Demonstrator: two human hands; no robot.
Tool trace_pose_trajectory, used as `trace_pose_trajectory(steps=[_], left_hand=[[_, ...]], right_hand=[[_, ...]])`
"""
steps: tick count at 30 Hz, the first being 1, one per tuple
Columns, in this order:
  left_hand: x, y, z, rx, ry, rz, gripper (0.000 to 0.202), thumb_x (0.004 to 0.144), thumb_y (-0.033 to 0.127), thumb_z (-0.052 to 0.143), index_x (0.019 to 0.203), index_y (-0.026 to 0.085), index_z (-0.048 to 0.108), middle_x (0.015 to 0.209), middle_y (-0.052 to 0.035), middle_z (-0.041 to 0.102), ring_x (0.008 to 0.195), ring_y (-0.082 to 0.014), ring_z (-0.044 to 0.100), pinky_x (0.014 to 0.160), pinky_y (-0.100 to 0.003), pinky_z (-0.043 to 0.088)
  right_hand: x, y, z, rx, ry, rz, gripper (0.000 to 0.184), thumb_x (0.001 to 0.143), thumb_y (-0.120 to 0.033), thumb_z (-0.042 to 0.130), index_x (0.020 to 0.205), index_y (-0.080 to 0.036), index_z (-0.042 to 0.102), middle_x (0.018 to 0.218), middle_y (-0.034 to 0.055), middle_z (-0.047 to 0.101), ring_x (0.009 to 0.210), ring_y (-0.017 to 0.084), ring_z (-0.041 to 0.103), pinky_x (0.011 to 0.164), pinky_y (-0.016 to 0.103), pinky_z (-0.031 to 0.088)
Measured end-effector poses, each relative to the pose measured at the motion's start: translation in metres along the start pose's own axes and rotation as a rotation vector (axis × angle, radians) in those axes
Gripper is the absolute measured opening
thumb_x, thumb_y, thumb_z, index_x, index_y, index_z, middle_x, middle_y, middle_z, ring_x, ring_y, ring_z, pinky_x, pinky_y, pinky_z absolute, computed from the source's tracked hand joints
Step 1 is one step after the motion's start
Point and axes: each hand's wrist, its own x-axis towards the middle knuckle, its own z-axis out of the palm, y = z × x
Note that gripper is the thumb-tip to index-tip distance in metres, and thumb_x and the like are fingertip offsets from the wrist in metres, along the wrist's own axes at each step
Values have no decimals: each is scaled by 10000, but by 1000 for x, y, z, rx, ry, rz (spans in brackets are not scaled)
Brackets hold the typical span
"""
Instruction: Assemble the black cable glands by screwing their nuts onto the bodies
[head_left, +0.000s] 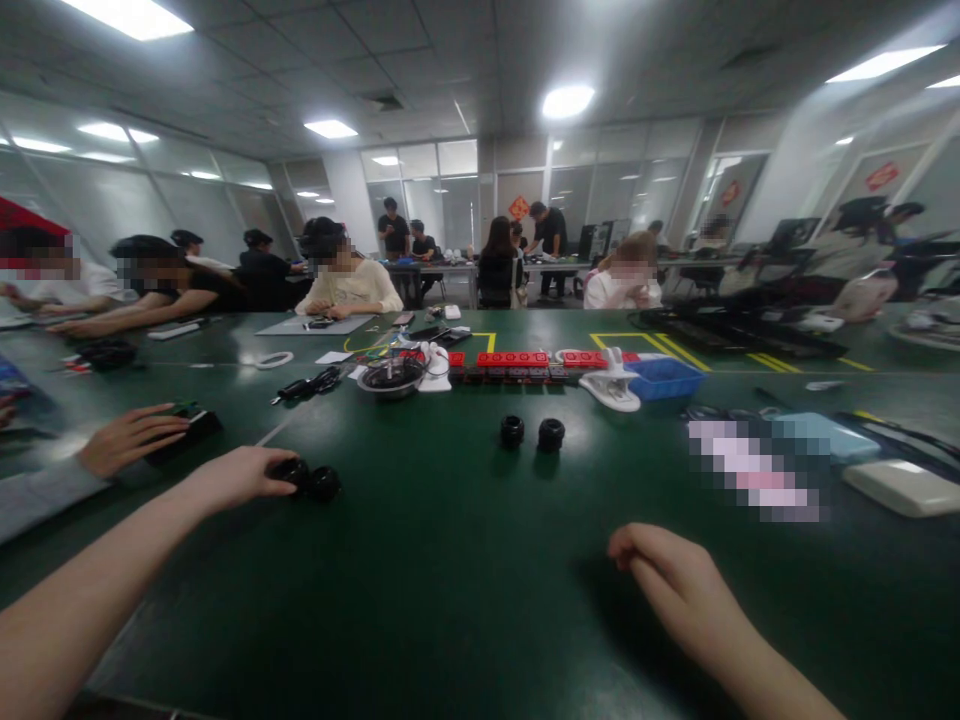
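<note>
At the left of the green table, my left hand (251, 476) has its thumb and fingers closed around a small black ribbed round piece (294, 472). Close beside that piece sits a second black round piece (325, 484), not gripped. Two more pieces of the same look, one black piece (512, 432) and another black piece (550, 434), stand apart from each other near the middle. My right hand (667, 570) hovers low over the table at the right, its fingers curled together. Nothing shows in it, and its palm is turned out of sight.
A co-worker's hand (135, 440) touches a black box (184, 437) just left of mine. Across the table's middle lie red socket strips (517, 359), a round bowl (390, 378), a white stand (611, 380) and a blue tray (666, 379). A white case (904, 487) lies right.
</note>
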Motion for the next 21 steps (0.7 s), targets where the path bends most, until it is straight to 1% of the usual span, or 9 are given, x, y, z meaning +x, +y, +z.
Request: trace_pose_trajectory(steps=[2, 6, 8, 10, 11, 13, 17, 21], left_hand=[[11, 6, -8, 3, 4, -1, 437, 754, 384, 571, 1167, 256, 504, 1116, -1, 601, 999, -174, 550, 804, -182, 386], [38, 23, -26, -2, 6, 21, 443, 746, 390, 572, 1135, 179, 542, 1062, -44, 625, 986, -207, 557, 782, -205, 404], [51, 35, -33, -12, -11, 39, 433, 744, 394, 571, 1109, 161, 563, 932, -42, 668, 893, -206, 599, 729, -204, 424], [64, 51, -40, -23, -26, 67, 422, 747, 391, 564, 1097, 154, 573, 796, -28, 684, 775, -193, 626, 665, -199, 436], [69, 61, -43, -25, -26, 86, 420, 742, 395, 568, 1084, 152, 581, 769, -27, 684, 748, -192, 628, 645, -199, 438], [79, 84, -47, -21, -5, 139, 407, 719, 405, 589, 1038, 154, 610, 806, -42, 682, 784, -206, 622, 647, -206, 440], [90, 133, -51, -11, 70, 271, 456, 678, 433, 627, 1065, 191, 597, 1045, -53, 627, 949, -220, 570, 755, -213, 423], [86, 178, -51, -15, 81, 403, 503, 668, 456, 639, 1100, 205, 574, 1061, -48, 618, 947, -204, 570, 768, -208, 419]], right_hand=[[2, -3, -1, -4, -24, 11, 193, 743, -170, 343, 710, -202, 531, 657, 13, 569, 632, 160, 554, 590, 286, 437], [3, -5, -1, -5, -62, 37, 198, 745, -161, 343, 713, -199, 534, 675, 13, 577, 651, 161, 559, 608, 287, 438], [3, -3, 0, -7, -66, 47, 197, 746, -152, 343, 716, -197, 532, 682, 12, 578, 658, 160, 559, 612, 284, 434], [4, -1, 1, -7, -66, 55, 197, 748, -145, 342, 720, -193, 532, 686, 13, 578, 662, 159, 559, 610, 279, 429], [4, -1, 1, -6, -67, 58, 197, 750, -143, 343, 722, -191, 532, 689, 14, 579, 665, 159, 559, 611, 277, 427], [4, -1, 0, 0, -72, 65, 198, 751, -136, 344, 728, -187, 533, 697, 17, 580, 671, 161, 559, 617, 280, 424], [3, -4, -2, 12, -72, 63, 202, 744, -123, 339, 728, -179, 532, 702, 24, 577, 679, 166, 555, 629, 291, 420], [1, -6, -4, 21, -63, 58, 203, 741, -114, 339, 724, -175, 532, 704, 28, 574, 683, 167, 550, 636, 296, 416]])
